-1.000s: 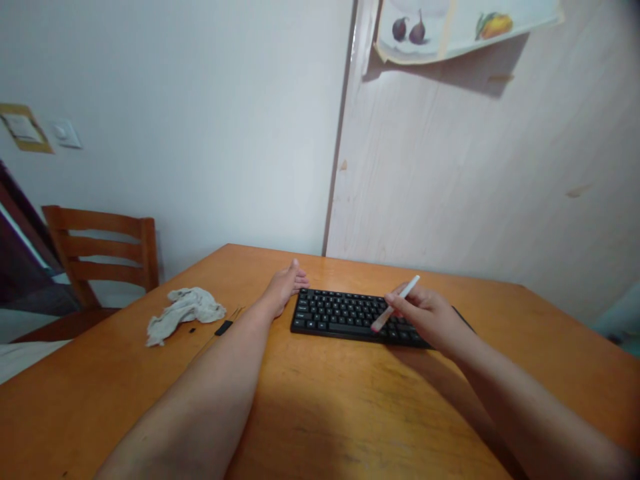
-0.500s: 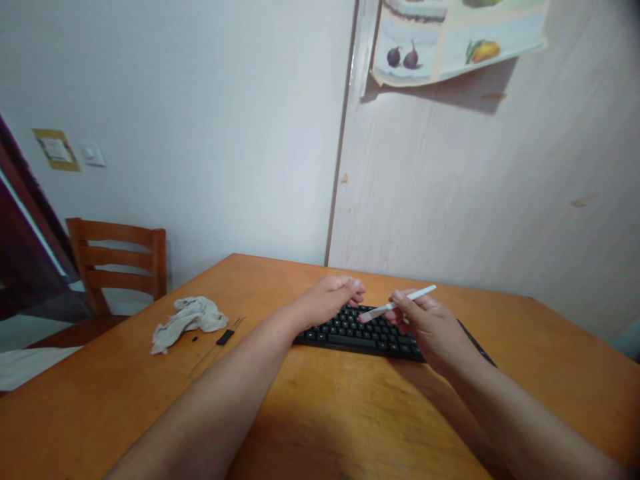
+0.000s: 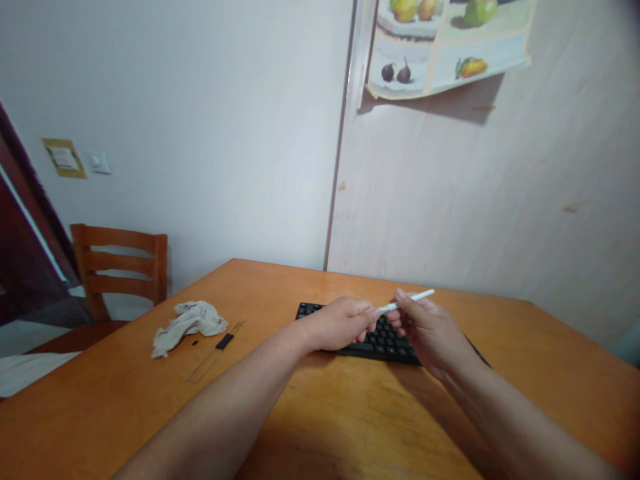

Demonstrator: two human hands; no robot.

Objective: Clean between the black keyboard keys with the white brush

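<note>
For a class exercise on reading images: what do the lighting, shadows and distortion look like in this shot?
In the head view, the pale wall panel leans from wide-angle distortion; the poster casts a dark shadow on it; the right hand softly shadows the orange table; the white pen looks fairly sharp.

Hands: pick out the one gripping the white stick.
The right hand, fingers closed on the white stick; the left hand only reaches its lower end.

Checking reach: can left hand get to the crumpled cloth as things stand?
Probably yes: only a thin wire piece with a black tab, lying flat, sits between the left hand and the crumpled cloth.
</note>
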